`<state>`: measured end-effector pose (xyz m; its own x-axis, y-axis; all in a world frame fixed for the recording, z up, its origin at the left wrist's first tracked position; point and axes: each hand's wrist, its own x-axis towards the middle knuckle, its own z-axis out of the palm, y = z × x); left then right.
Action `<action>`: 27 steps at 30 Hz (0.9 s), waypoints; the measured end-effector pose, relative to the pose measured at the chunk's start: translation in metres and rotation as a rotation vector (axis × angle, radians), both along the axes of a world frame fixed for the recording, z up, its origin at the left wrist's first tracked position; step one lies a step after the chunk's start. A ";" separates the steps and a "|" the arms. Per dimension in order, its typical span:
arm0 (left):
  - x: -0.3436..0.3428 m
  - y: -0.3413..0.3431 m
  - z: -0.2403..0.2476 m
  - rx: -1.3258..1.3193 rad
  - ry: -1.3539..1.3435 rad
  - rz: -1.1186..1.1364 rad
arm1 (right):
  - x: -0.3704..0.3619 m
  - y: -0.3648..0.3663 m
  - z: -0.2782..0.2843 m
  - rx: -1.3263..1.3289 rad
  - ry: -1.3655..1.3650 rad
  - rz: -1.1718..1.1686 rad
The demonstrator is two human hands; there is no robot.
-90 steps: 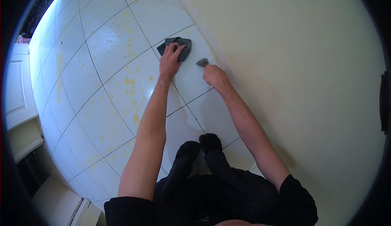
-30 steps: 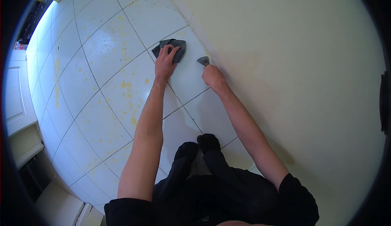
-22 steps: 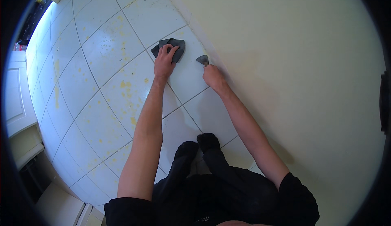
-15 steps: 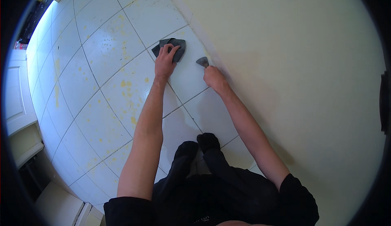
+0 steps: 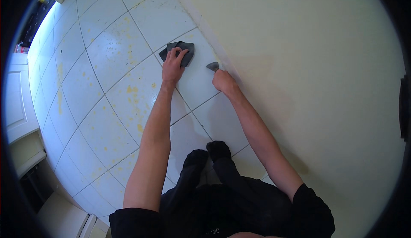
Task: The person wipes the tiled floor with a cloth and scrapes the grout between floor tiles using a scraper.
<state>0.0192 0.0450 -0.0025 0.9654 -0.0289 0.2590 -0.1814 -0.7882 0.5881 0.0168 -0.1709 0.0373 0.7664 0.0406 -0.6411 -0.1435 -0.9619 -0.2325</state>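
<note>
Head view: your left hand has its fingers bent over a folded dark grey cloth, thumb set apart; you can't tell here whether they pinch it. Your right hand is closed in a fist around the handle of a small scraper, its flared blade poking out just beyond those knuckles, right of the cloth. Under both hands runs the white tiled floor. Right of your right fingers rises the cream wall. Yellow spots lie left of your left fingers. Well beyond them, farther left, stands a white panelled door.
</note>
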 end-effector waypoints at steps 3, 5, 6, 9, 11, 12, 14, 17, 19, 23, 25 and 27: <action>0.003 -0.004 -0.001 -0.026 -0.021 -0.009 | 0.002 -0.009 -0.007 0.124 -0.142 -0.030; 0.006 -0.006 -0.002 -0.045 -0.017 -0.014 | -0.006 -0.018 -0.011 0.122 -0.166 -0.047; 0.009 -0.006 -0.001 -0.066 -0.004 -0.002 | -0.013 -0.021 -0.013 0.124 -0.183 -0.060; 0.017 -0.001 -0.004 -0.192 0.017 0.020 | -0.048 -0.031 -0.015 0.132 -0.223 -0.049; 0.014 -0.009 -0.008 -0.278 0.009 -0.083 | -0.075 -0.043 -0.017 0.139 -0.228 -0.078; 0.002 -0.020 -0.007 -0.246 -0.012 -0.192 | -0.086 -0.050 -0.016 0.141 -0.228 -0.103; -0.027 -0.048 -0.005 -0.171 0.146 -0.481 | -0.104 -0.062 -0.008 0.110 -0.225 -0.057; -0.048 -0.083 0.001 0.021 0.200 -0.663 | -0.120 -0.068 -0.006 0.074 -0.214 -0.015; -0.038 -0.090 -0.004 -0.050 0.178 -0.663 | -0.122 -0.070 -0.008 0.065 -0.215 -0.023; 0.015 -0.075 -0.011 -0.013 0.067 -0.826 | -0.125 -0.064 -0.003 0.056 -0.193 -0.019; 0.056 -0.064 -0.020 -0.048 -0.046 -0.815 | -0.123 -0.062 -0.002 0.049 -0.177 -0.032; 0.097 -0.036 -0.022 -0.017 -0.056 -0.885 | -0.123 -0.063 -0.003 0.057 -0.178 -0.032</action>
<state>0.1163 0.0088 -0.0242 0.5769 -0.7548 0.3121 -0.7491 -0.3367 0.5705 -0.1066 -0.2338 0.0344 0.8691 0.0467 -0.4924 -0.1257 -0.9420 -0.3113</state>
